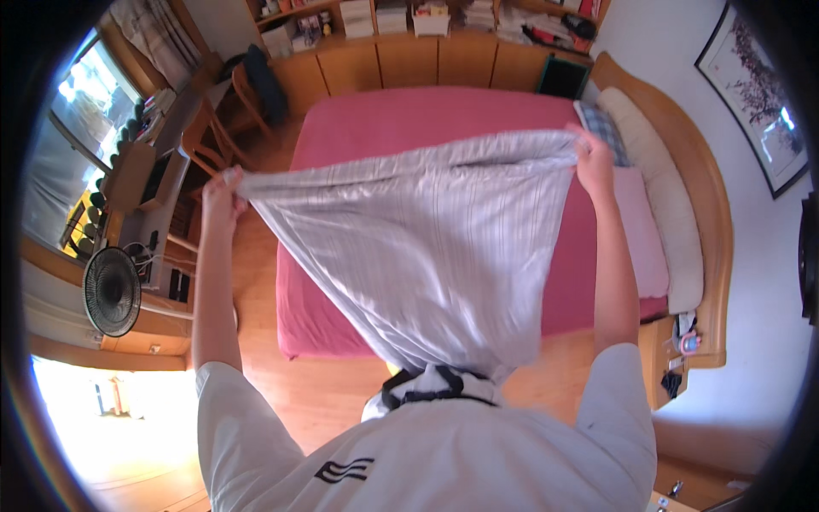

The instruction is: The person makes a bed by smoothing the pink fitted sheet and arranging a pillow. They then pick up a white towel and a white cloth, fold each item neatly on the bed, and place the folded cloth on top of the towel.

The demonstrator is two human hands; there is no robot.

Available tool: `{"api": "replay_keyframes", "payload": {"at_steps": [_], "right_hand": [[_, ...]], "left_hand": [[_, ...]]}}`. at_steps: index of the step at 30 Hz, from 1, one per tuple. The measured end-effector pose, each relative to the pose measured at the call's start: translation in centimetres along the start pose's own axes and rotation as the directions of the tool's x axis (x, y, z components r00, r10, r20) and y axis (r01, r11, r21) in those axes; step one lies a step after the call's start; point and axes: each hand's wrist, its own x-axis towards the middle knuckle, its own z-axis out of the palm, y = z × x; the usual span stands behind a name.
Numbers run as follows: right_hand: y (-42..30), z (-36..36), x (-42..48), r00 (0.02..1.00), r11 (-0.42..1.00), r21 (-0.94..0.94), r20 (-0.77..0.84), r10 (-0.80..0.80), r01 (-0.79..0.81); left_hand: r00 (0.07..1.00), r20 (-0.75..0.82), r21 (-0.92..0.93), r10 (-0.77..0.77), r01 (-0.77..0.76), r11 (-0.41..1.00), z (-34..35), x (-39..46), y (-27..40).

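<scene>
A pale striped cloth [429, 237], perhaps a sheet or a cover, is stretched between my two raised hands and hangs down in front of my body. My left hand [222, 195] grips its upper left corner, over the floor beside the bed. Its upper right part is pinched in my right hand [592, 160], near the pillows. Behind the cloth lies a bed with a pink sheet [384, 118]. The cloth's upper edge is folded or bunched, and its lower end gathers near my chest.
Pillows [665, 211] lie along the wooden headboard [716, 211] at right. At left stand wooden chairs [208, 137], a desk [173, 185] and an electric fan [112, 291]. Low cabinets [409, 61] with shelves run behind the bed. A bedside cabinet [649, 358] stands at lower right.
</scene>
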Motion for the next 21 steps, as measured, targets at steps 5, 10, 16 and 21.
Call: {"api": "replay_keyframes", "payload": {"at_steps": [5,10,16,21], "right_hand": [[-10.9,-9.0,1.9,0.689,0.974,-0.144,-0.689,-0.225,0.173],[-0.7,-3.1,-13.2,0.829,0.954,-0.095,-0.476,-0.294,0.284],[9.5,8.1,-51.0,0.414,0.65,-0.365,0.544,0.73,-0.667],[10.5,8.0,-61.1,0.126,0.729,-0.562,0.752,0.647,-0.392]], "left_hand": [[0.712,-0.406,0.248,0.573,-0.518,0.819,3.2,-5.5,13.0],[0.892,-0.09,0.861,0.442,-0.154,0.485,-7.0,-9.1,-2.0],[0.874,-0.227,0.679,-0.429,0.458,0.573,-14.7,-30.1,-40.2],[0.317,-0.334,0.726,-0.887,0.687,-0.027,-17.1,-42.5,-45.0]]}}
